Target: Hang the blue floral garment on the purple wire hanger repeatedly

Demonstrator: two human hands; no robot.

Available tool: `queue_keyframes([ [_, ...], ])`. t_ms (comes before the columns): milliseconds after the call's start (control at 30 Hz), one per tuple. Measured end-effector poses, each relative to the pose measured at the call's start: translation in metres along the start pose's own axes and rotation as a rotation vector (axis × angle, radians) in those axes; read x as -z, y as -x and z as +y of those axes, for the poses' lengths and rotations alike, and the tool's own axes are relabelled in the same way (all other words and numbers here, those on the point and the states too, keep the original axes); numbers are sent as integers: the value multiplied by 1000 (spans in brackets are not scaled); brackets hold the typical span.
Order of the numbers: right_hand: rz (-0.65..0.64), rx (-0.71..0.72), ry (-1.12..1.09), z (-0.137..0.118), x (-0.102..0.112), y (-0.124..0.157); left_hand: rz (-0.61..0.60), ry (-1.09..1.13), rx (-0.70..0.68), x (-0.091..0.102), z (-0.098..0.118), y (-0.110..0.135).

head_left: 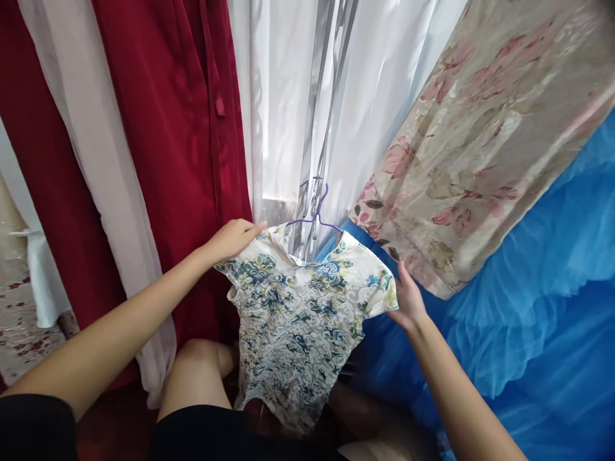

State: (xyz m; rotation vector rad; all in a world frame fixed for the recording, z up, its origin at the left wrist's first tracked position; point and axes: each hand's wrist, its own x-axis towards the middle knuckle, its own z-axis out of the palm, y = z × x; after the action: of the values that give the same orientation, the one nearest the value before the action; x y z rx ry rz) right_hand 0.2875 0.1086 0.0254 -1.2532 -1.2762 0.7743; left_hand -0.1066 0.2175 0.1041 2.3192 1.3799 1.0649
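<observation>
A white short-sleeved blouse [298,314] with a blue, green and yellow floral pattern hangs on a thin purple wire hanger [318,218] in front of me. My left hand [235,238] is closed on the blouse's left shoulder and sleeve, fingers pointing toward the collar. On the other side, my right hand [407,296] grips the edge of the right sleeve, thumb up, its other fingers mostly hidden behind the cloth. The hanger's hook points up, in front of grey ribbons [331,77].
Red fabric [168,96] and a pale pink panel [91,128] hang at left, white cloth [283,83] behind the hanger. To the right hang a beige floral garment [461,147] and blue ruffled tulle [519,339]. My bent knee [196,378] is below.
</observation>
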Motion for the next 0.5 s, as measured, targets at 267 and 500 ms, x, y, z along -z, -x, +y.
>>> queue_keyframes([
  [267,79,67,-233,-27,0,17,266,541,189,13,-10,30],
  [500,376,42,-462,-53,1,1,398,306,-111,33,50,25],
])
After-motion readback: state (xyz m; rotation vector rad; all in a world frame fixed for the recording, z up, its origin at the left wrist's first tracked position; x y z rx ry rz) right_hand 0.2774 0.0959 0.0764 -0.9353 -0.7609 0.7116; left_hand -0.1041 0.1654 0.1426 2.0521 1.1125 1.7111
